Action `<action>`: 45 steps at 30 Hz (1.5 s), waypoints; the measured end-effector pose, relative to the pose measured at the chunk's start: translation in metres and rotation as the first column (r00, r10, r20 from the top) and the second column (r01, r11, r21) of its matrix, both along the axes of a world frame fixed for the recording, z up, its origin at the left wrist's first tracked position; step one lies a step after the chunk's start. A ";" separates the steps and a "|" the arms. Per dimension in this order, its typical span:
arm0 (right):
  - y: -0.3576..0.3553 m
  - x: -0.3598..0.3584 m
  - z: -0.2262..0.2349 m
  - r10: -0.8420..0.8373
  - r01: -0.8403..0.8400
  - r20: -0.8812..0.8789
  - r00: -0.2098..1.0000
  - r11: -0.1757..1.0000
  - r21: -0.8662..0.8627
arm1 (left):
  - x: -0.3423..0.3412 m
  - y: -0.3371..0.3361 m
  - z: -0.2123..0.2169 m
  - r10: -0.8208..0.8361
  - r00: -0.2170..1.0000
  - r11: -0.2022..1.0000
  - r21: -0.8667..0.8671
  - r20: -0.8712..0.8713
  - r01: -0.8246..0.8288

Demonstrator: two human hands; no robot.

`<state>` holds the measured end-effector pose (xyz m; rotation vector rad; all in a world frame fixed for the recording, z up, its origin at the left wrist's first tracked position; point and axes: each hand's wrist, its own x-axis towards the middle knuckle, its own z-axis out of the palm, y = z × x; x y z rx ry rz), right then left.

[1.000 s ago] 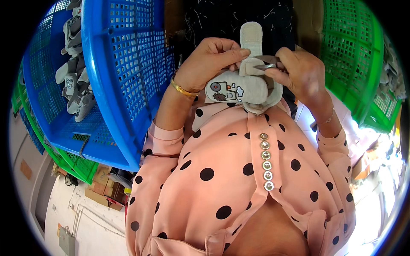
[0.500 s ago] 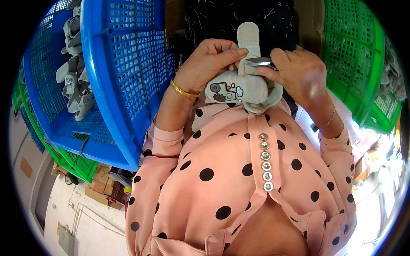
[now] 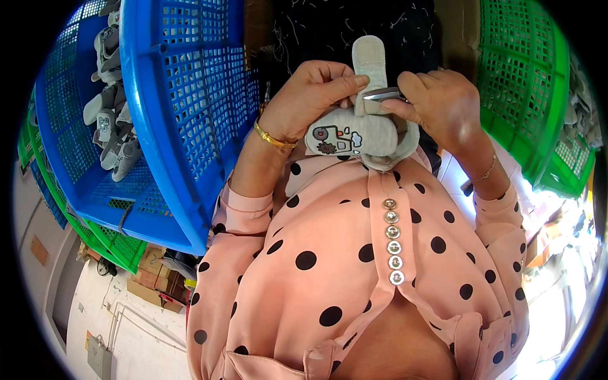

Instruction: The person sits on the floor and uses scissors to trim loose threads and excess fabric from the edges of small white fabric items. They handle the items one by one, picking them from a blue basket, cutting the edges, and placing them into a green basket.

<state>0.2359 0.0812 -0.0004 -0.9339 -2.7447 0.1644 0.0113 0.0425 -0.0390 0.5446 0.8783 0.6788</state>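
Observation:
A small pale grey cloth shoe with a vehicle picture on it is held in front of my chest. My left hand is closed on it, thumb and fingers pinching the base of the upright strap. In my right hand is a pair of thread snips, its metal blades pointing left. They lie against the strap's lower part, and their tips look closed together. The handles are hidden inside my fingers.
A blue plastic basket stands close on the left, with several grey shoes showing beyond its near wall. On the right is a green basket with more shoes behind it. Dark cloth dotted with loose threads lies beyond my hands.
The blades of the snips, slightly apart before, now look closed. Both hands and the shoe have hardly moved.

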 end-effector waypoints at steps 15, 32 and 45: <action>-0.005 -0.003 0.011 -0.038 0.043 0.068 0.997 0.996 -0.074 | 0.001 0.000 0.000 0.021 1.000 1.000 -0.014 -0.021 -0.021; -0.005 0.006 -0.003 -0.046 0.049 0.025 0.999 0.989 -0.139 | 0.002 0.003 -0.003 -0.057 0.993 0.996 0.068 -0.106 0.064; -0.004 0.006 -0.007 -0.023 0.026 0.025 0.999 0.992 -0.127 | 0.002 0.002 -0.005 -0.064 0.991 0.995 0.071 -0.114 0.072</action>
